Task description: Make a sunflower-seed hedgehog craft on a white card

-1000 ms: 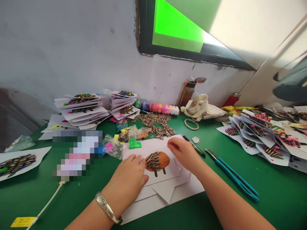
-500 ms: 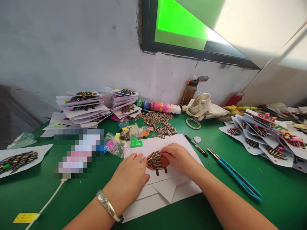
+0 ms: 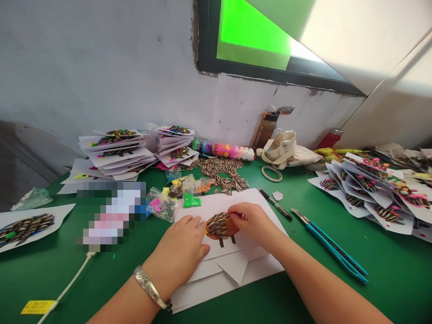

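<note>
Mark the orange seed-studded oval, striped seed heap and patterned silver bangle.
Orange seed-studded oval (image 3: 218, 226), head view: on its seed-covered middle.
Striped seed heap (image 3: 223, 167), head view: upper middle.
Patterned silver bangle (image 3: 149, 288), head view: outer band.

From where I stand, daylight comes through the window (image 3: 254, 42) above the tabletop's (image 3: 337, 288) far edge, its lower pane glowing saturated green and burning out to white glare beside the pale slanting panel (image 3: 364, 40). The wall (image 3: 101, 67) stays a muted grey, dimmer toward the tabletop's far left corner. Across the green surface the light is moderate and soft, deepening into shadow below the white sheets (image 3: 202, 294) near the front edge. The bracelet (image 3: 148, 285) catches a glint. Coarse pixel blocks hide an oblong patch (image 3: 113, 216) toward the left edge. Wide-angle stretching pulls at the sides, and detail softens along the right edge.
</note>
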{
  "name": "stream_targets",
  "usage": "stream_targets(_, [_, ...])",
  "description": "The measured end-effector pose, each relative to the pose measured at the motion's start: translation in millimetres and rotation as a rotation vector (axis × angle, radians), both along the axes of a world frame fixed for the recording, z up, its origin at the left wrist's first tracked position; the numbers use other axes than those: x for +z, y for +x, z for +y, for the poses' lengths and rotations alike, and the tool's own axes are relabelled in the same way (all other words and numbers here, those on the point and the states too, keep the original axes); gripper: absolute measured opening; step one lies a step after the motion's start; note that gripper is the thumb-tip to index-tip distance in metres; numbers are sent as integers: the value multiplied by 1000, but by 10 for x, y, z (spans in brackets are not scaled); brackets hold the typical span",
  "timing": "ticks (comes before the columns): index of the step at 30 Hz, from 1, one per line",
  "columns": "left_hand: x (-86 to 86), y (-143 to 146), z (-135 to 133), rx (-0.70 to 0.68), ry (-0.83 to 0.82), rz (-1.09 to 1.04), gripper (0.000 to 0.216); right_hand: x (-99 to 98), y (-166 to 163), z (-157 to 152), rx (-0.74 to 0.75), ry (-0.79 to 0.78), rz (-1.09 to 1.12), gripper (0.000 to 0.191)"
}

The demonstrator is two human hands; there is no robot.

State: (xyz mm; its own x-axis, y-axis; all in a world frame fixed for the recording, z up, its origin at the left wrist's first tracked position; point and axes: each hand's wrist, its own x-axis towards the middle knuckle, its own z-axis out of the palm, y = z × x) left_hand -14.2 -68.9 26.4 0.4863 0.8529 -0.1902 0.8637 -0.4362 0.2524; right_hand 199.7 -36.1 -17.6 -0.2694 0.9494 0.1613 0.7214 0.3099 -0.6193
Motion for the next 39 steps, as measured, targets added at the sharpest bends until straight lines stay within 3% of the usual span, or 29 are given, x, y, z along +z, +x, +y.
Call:
stream_targets(7, [-18, -68, 61, 20, -8, -86, 38, 43, 23, -11, 25, -25, -30, 29])
stream_targets(18, [-6, -104, 153, 23, 11, -77, 18, 35, 37, 6, 99, 21, -166, 25])
stream_targets(39, [-78, -103, 113, 2, 3, -88, 22, 61, -6, -20, 95, 3, -291, 22])
